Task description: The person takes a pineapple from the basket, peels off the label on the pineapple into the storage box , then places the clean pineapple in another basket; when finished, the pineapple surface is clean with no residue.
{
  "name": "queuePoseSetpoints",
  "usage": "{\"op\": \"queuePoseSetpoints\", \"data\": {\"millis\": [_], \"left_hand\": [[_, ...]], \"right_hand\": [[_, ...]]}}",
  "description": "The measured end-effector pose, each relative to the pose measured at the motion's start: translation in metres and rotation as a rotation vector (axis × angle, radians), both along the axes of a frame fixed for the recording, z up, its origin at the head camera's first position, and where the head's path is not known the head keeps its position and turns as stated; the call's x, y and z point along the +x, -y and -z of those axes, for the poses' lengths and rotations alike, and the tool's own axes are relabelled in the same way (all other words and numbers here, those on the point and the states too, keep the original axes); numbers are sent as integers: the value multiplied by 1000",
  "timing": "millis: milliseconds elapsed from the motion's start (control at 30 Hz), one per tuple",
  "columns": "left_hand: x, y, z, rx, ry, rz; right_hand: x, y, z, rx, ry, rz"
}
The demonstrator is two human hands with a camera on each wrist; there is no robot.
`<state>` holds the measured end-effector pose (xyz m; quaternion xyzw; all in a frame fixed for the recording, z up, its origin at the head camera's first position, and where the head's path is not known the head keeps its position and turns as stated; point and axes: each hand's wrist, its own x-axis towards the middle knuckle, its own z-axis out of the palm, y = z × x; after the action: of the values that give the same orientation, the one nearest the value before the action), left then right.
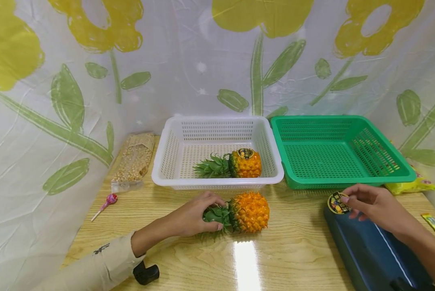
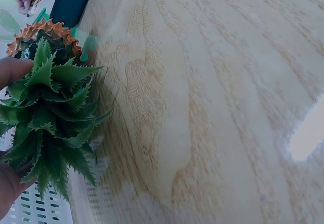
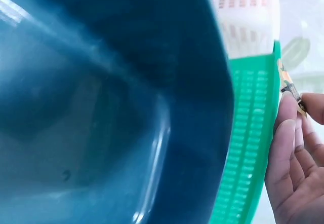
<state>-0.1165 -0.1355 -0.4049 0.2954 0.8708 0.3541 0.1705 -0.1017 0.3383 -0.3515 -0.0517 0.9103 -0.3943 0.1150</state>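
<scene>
In the head view, my left hand (image 1: 193,215) holds a small orange pineapple (image 1: 251,212) by its green leafy crown, thumb on the near side and fingers on the far side. The fruit lies sideways on the table in front of the white basket. The left wrist view shows the spiky crown (image 2: 53,115) between thumb and fingers. Over the far end of a dark blue container (image 1: 351,234), my right hand (image 1: 379,206) pinches a round black-and-gold sticker (image 1: 335,203) between thumb and fingers. The right wrist view shows that sticker (image 3: 289,88) nearly edge-on.
A second pineapple (image 1: 247,165) bearing a similar round sticker lies in the white basket (image 1: 217,182). Right of it stands a green basket (image 1: 351,182). A bag of kernels (image 1: 133,157) and a lollipop (image 1: 111,199) lie left; yellow packets (image 1: 433,223) lie right.
</scene>
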Motion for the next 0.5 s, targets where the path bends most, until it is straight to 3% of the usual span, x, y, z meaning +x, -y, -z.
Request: {"op": "queuePoseSetpoints", "data": {"millis": [367,500], "left_hand": [[0,1,-1,2,-11,-2],[0,0,1,1,-18,1]], "right_hand": [[-3,-19,9,20,220,4],[-5,-24,12,19,263,11]]}}
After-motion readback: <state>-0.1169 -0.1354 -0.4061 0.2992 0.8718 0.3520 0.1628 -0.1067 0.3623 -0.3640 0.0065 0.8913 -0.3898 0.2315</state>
